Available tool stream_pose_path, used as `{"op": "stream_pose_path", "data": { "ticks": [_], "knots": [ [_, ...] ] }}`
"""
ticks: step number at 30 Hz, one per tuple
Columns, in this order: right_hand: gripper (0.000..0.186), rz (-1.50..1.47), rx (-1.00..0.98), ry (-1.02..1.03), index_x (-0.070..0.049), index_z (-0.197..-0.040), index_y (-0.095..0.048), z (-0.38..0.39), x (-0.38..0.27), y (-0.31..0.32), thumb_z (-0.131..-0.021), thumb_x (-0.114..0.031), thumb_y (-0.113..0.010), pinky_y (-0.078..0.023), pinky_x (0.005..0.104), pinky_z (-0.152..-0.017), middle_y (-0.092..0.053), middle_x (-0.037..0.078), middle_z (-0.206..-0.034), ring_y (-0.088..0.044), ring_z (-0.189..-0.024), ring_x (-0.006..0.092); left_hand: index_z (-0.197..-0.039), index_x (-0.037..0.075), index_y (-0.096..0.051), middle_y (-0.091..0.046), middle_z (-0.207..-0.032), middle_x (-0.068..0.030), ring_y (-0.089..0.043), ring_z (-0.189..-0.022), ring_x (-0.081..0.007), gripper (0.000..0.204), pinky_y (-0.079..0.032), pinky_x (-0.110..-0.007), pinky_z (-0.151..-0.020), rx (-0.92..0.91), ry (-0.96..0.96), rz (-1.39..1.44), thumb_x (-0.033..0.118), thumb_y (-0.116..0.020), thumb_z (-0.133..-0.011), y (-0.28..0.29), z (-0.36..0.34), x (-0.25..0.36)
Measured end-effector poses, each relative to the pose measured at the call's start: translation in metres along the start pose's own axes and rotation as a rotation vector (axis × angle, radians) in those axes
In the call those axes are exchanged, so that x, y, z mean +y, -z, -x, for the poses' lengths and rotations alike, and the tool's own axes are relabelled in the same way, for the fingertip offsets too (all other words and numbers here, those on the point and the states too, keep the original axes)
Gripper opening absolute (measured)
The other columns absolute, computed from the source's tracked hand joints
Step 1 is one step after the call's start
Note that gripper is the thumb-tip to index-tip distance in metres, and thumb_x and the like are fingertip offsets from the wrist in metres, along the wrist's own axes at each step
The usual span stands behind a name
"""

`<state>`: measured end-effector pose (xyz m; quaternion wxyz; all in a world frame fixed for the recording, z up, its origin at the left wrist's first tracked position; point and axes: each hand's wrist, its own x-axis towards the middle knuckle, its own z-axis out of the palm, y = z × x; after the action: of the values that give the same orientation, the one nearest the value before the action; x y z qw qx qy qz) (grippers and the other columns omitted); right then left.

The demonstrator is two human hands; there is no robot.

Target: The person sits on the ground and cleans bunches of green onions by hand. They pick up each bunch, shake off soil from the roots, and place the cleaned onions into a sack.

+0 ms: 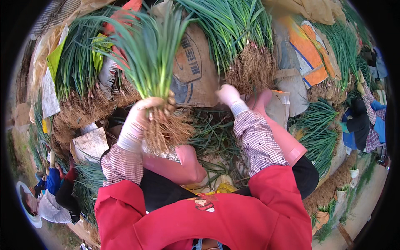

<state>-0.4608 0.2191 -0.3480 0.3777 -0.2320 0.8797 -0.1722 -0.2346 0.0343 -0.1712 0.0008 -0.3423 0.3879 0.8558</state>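
Note:
My left hand (139, 118), in a pale glove, is closed around a bunch of scallions (155, 68) just above the roots. Its green leaves fan upward, and its long brown roots (164, 131) hang below my fingers. My gloved right hand (229, 96) is apart from the bunch, with its fingers curled in. Whether anything is inside it I cannot make out. Right behind it lies a large pile of scallions (241, 37), its tangled roots (252, 66) toward me. A brown printed sack (196, 71) spreads between the bunch and that pile.
Pink boots (189, 166) stand among loose leaves (212, 135) between my knees. More scallions (79, 58) lie at the left. Orange-and-white sacking (307, 54) and another scallion heap (318, 125) are at the right. Other people (362, 121) sit at both sides.

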Motion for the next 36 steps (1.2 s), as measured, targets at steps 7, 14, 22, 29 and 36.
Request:
{"op": "stream_pose_path", "data": {
  "ticks": [7,14,22,29,36],
  "knots": [
    [0.020,0.113,0.113,0.547,-0.007,-0.096,-0.058,0.125,-0.077,-0.024,-0.088,-0.025,-0.055,-0.052,0.0457,-0.064,-0.065,0.017,-0.071,-0.066,-0.069,0.0355,-0.109,-0.002,-0.064,-0.068,-0.077,-0.0096,-0.064,-0.064,-0.0160,0.031,-0.051,-0.025,-0.062,-0.036,0.160,0.013,0.016,-0.059,-0.085,0.003,-0.036,-0.052],
    [0.023,0.470,-0.019,0.219,-0.006,-0.088,-0.069,0.083,0.023,0.013,-0.083,-0.022,-0.052,-0.054,0.0447,-0.070,-0.069,0.018,-0.083,-0.068,-0.081,0.0339,-0.102,-0.004,-0.060,-0.065,-0.100,-0.0169,-0.065,-0.077,-0.0236,0.028,-0.052,-0.034,-0.083,-0.102,0.014,0.092,0.012,-0.060,-0.079,0.015,-0.041,-0.051],
    [0.021,-0.239,0.199,0.739,-0.004,-0.101,-0.060,0.070,-0.089,0.015,-0.086,-0.018,-0.053,-0.050,0.0442,-0.080,-0.064,0.015,-0.097,-0.063,-0.088,0.0353,-0.114,-0.004,-0.057,-0.065,-0.104,-0.0168,-0.063,-0.078,-0.0209,0.040,-0.052,-0.024,-0.069,-0.109,0.060,0.140,0.017,-0.059,-0.080,-0.008,-0.023,-0.037],
    [0.028,0.721,-0.465,0.679,-0.001,-0.093,-0.070,0.062,0.081,-0.059,-0.086,-0.026,-0.059,-0.052,0.0407,-0.076,-0.070,0.015,-0.087,-0.067,-0.084,0.0267,-0.145,-0.005,-0.026,-0.058,-0.101,-0.0060,-0.053,-0.076,-0.0123,0.084,-0.048,-0.026,-0.070,-0.257,-0.089,0.259,0.024,-0.064,-0.077,-0.002,-0.008,-0.011],
    [0.038,-0.781,-0.094,-0.112,0.004,-0.112,-0.061,-0.010,-0.023,0.014,-0.092,-0.028,-0.059,-0.050,0.0360,-0.076,-0.070,0.013,-0.090,-0.065,-0.082,0.0194,-0.106,-0.005,-0.062,-0.068,-0.084,-0.0159,-0.066,-0.065,-0.0209,0.030,-0.055,-0.028,-0.060,-0.039,0.152,0.101,0.013,-0.062,-0.082,0.021,-0.044,-0.058]
  ]
}}
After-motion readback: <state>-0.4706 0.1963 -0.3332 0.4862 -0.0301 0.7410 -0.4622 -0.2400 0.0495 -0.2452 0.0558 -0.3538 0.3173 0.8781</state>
